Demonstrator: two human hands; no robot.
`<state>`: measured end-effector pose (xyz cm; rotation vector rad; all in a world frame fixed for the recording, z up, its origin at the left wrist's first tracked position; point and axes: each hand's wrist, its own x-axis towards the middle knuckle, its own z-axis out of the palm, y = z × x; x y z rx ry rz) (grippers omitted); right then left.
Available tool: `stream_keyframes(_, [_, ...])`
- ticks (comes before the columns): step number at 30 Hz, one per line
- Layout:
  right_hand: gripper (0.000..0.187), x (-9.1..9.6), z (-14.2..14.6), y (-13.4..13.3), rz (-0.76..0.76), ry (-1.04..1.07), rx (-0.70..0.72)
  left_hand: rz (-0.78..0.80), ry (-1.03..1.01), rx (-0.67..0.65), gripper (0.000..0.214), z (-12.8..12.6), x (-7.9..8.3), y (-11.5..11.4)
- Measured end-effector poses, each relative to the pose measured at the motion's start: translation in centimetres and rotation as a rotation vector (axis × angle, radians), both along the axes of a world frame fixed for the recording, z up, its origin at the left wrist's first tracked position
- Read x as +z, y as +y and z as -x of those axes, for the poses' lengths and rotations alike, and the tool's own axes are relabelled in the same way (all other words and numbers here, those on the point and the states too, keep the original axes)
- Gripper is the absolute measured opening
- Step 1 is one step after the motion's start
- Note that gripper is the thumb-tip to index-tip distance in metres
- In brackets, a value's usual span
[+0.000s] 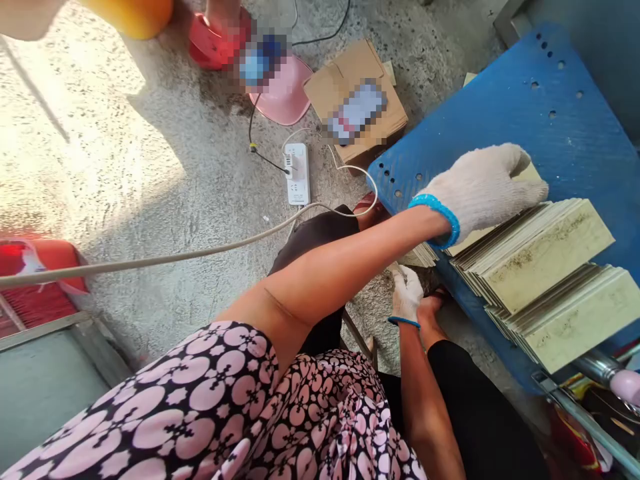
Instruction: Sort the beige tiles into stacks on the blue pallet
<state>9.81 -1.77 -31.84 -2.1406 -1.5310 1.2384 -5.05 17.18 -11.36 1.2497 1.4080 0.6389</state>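
My left hand (483, 187), in a white knit glove with a blue cuff, reaches over the blue table. Its thumb and fingers close around a pale yellow plate (531, 175), mostly hidden by the glove. Just below it, fanned stacks of the same thin rectangular plates (550, 257) lie in overlapping rows, some with dark smudges. Lower down, beside the table's edge, my gloved right hand (407, 293) is curled at the end of a small bundle of plates (423, 255). My left forearm partly covers that bundle.
The blue table (450, 127) has holes near its corners. A cardboard box (357, 67) stands beyond it, near a pink basin (285, 97). A white power strip (299, 173) lies on the concrete floor, and a pale cable (200, 253) crosses leftward. Metal tubing (595, 423) borders the lower right.
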Motion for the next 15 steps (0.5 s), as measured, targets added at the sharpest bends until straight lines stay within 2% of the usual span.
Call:
stream_keyframes(3, [0.035, 1.3, -0.1, 1.1, -0.043, 0.012, -0.053, 0.015, 0.030, -0.017, 0.030, -0.2, 0.1, -0.1])
stream_keyframes(5, [0.041, 3.0, -0.7, 2.2, -0.079, 0.020, -0.084, -0.042, 0.023, -0.032, 0.028, -0.3, -0.1, -0.3])
stream_keyframes(7, [0.043, 5.5, -1.7, 3.4, -0.114, 0.028, -0.097, -0.103, 0.012, -0.045, 0.028, -0.4, -0.3, -0.4])
stream_keyframes(10, [0.039, 10.0, -3.2, 5.8, -0.167, 0.037, -0.167, -0.106, 0.014, -0.055, 0.026, -0.3, -0.6, -0.6])
stream_keyframes(13, [0.031, 14.0, -4.8, 8.7, -0.254, 0.134, -0.399, -0.102, 0.042, -0.070, 0.022, -0.2, -0.7, -0.9])
stream_keyframes(15, [0.024, 15.7, -5.9, 10.6, -0.340, 0.294, -0.480, -0.113, 0.063, -0.106, 0.026, 0.0, -0.7, -1.1])
